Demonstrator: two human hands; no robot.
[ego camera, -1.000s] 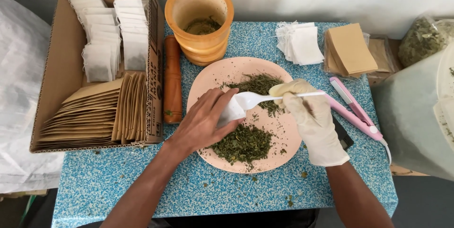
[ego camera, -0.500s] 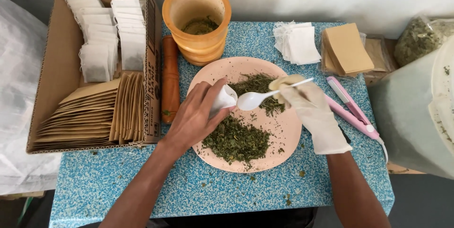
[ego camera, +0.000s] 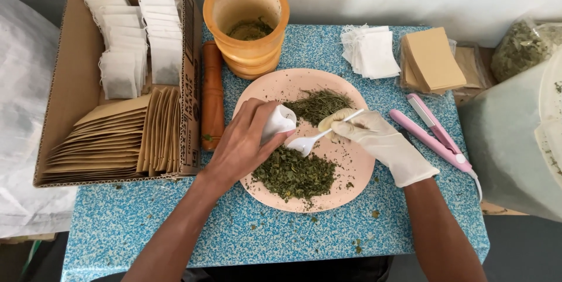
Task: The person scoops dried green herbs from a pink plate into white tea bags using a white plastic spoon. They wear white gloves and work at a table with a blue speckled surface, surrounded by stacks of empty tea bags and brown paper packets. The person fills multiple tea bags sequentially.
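Cardboard is forming the open brown box (ego camera: 70, 83) at the far left, its outer edge cut off, holding rows of white filter bags (ego camera: 126, 54) and fanned tan paper envelopes (ego camera: 117, 138). Beside it a brown wooden pestle (ego camera: 212, 97) is lying under the round orange mortar (ego camera: 249, 21). The bare left hand (ego camera: 243, 144) is pinching a small white tea bag (ego camera: 278, 123), partly hidden by its fingers, over the round pink plate (ego camera: 357, 171) of dried green herbs (ego camera: 295, 174). The gloved right hand (ego camera: 380, 141) is gripping a white plastic spoon (ego camera: 310, 140), its bowl just beside the bag. A pink sealing tool (ego camera: 436, 136) is lying further right, its cord cut off
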